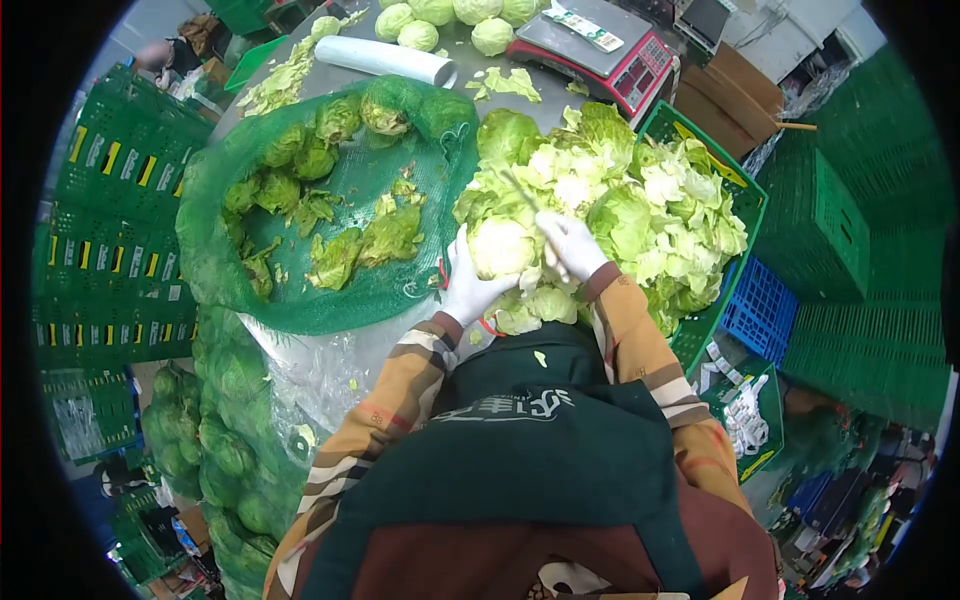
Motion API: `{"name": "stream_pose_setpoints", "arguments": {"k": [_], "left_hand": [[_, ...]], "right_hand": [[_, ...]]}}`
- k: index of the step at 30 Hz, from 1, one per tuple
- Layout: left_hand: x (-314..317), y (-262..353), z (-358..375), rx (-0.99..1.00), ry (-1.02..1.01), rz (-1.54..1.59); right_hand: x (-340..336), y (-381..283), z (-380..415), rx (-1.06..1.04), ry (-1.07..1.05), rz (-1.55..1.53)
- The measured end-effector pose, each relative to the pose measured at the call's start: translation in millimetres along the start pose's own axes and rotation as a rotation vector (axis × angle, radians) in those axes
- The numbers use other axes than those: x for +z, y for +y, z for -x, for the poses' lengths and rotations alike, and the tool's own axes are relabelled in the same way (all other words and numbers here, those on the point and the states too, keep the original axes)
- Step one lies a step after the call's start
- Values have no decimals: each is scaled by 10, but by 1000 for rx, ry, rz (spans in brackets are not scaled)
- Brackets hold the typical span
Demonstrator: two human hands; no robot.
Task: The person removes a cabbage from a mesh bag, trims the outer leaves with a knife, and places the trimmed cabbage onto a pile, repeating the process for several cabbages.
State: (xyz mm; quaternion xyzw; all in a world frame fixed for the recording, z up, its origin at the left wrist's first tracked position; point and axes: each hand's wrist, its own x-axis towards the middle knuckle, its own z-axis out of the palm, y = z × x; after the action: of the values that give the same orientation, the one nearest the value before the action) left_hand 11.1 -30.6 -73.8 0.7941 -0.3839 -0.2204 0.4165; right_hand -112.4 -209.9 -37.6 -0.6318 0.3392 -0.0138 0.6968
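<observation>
In the head view, my left hand [470,284], in a white glove, is closed around the lower left side of a pale green cabbage [503,248]. My right hand [570,246], also gloved, grips a knife [521,190] whose blade points up and left over the cabbage. The knife's handle is hidden in the fingers. Loose cabbage leaves [668,235] are heaped around and to the right of both hands. To the left lies an opened green mesh bag [340,318] with several cabbages [315,158] and torn leaves [390,238] inside.
A red scale [640,75] stands at the back right of the metal table [485,80], beside trimmed cabbages [418,35] and a white plastic roll [385,60]. A green crate [758,215] sits right. Filled mesh bags [230,450] and stacked crates [115,230] are left.
</observation>
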Motion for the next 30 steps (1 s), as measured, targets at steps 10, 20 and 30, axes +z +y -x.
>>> {"name": "stream_pose_setpoints", "arguments": {"k": [10, 20, 30], "left_hand": [[-90, 217, 24, -596, -22, 974], [221, 626, -267, -64, 115, -177], [247, 509, -211, 106, 148, -144]], "right_hand": [[180, 123, 72, -51, 487, 279], [55, -11, 271, -363, 278, 1011], [-140, -230, 141, -312, 275, 877]]}}
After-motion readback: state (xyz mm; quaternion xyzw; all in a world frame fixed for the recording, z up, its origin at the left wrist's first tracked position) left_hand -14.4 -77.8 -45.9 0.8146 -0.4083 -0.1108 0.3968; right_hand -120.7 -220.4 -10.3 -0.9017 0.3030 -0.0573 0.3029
